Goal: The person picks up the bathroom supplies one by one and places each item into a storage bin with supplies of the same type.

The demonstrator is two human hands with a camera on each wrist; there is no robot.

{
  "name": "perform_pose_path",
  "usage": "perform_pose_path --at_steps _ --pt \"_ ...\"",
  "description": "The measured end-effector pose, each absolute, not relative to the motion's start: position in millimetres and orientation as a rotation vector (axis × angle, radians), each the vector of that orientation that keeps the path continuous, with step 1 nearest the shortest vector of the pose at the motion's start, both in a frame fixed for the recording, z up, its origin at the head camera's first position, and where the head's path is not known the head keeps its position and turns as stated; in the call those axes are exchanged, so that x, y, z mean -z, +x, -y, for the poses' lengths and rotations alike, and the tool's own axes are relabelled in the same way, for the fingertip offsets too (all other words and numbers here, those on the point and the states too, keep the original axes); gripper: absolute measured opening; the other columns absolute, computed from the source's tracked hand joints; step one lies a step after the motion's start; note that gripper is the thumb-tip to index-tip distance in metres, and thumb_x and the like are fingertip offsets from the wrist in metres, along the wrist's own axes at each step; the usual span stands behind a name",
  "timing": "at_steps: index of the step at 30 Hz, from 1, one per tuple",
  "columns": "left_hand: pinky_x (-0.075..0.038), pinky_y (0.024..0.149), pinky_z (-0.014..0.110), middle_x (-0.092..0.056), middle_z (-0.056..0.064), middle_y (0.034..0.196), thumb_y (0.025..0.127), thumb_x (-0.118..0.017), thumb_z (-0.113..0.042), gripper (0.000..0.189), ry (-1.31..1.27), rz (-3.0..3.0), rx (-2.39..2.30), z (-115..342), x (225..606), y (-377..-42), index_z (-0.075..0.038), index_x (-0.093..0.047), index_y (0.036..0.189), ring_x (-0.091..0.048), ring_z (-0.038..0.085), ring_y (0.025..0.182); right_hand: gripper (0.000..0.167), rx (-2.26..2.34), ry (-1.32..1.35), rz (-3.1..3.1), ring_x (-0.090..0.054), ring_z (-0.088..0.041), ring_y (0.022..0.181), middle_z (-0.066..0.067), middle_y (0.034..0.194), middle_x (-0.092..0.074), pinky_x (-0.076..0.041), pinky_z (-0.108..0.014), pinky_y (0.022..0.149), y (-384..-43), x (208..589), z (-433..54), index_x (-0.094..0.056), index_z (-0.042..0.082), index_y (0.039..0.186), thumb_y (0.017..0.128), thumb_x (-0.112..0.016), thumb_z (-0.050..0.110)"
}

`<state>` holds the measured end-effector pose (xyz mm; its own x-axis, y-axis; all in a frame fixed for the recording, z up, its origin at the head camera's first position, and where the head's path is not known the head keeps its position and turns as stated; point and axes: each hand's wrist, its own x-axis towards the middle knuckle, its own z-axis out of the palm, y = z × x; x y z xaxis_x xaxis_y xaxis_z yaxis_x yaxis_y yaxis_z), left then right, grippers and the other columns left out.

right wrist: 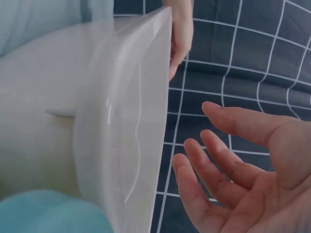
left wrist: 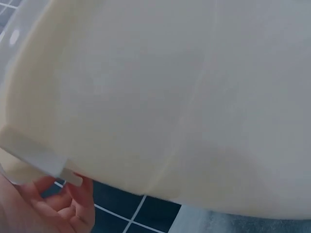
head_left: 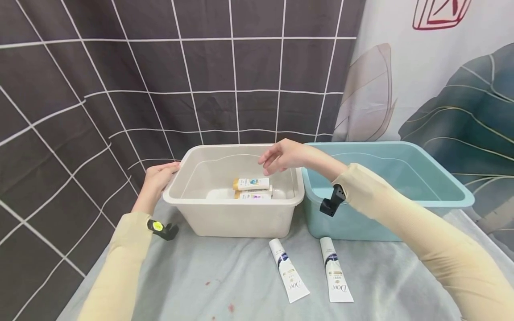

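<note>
My left hand (head_left: 159, 174) is at the left end of a beige plastic tub (head_left: 237, 218). In the left wrist view its fingers (left wrist: 82, 201) curl at the rim and grip it. Over the tub's right half hovers my right hand (head_left: 287, 155), fingers spread loosely and nothing between them, as the right wrist view also shows. Below it, on the tub floor, lie small white tubes with yellow caps, one with a blue print (head_left: 254, 183) and one with a purple print (head_left: 254, 195).
A light blue tub (head_left: 353, 223) stands directly to the right of the beige one. Two white Dove tubes, a left one (head_left: 290, 272) and a right one (head_left: 337, 272), lie in front on the grey cloth (head_left: 192, 281). A dark gridded curtain (head_left: 209, 67) hangs behind.
</note>
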<state>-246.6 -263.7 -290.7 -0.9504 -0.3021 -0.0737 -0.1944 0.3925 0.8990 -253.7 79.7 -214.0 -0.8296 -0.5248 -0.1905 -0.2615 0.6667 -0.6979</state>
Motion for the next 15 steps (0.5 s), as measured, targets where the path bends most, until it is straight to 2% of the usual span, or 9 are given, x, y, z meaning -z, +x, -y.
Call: perform_pose_path --at_steps 6,15 --pt "-0.045 0.105 0.035 -0.053 0.015 0.139 0.096 -0.048 -0.018 0.041 0.455 2.511 1.551 259 289 -240 -0.004 -0.054 0.134 -0.052 0.029 0.129 0.037 0.977 -0.634 -2.51 -0.062 -0.011 0.092 -0.007 0.108 -0.071 -0.051 -0.025 0.074 -249 215 -86 -0.066 0.007 0.118 0.082 -0.073 0.014" --pt "-0.048 0.098 0.021 -0.06 0.008 0.131 0.091 -0.053 -0.01 0.04 0.52 2.371 1.501 250 286 -234 -0.009 -0.06 0.13 -0.059 0.014 0.12 0.039 0.948 -0.701 -2.535 -0.066 -0.018 0.1 -0.009 0.111 -0.07 -0.051 -0.033 0.09 -243 219 -98 -0.065 0.008 0.119 0.083 -0.073 0.018"
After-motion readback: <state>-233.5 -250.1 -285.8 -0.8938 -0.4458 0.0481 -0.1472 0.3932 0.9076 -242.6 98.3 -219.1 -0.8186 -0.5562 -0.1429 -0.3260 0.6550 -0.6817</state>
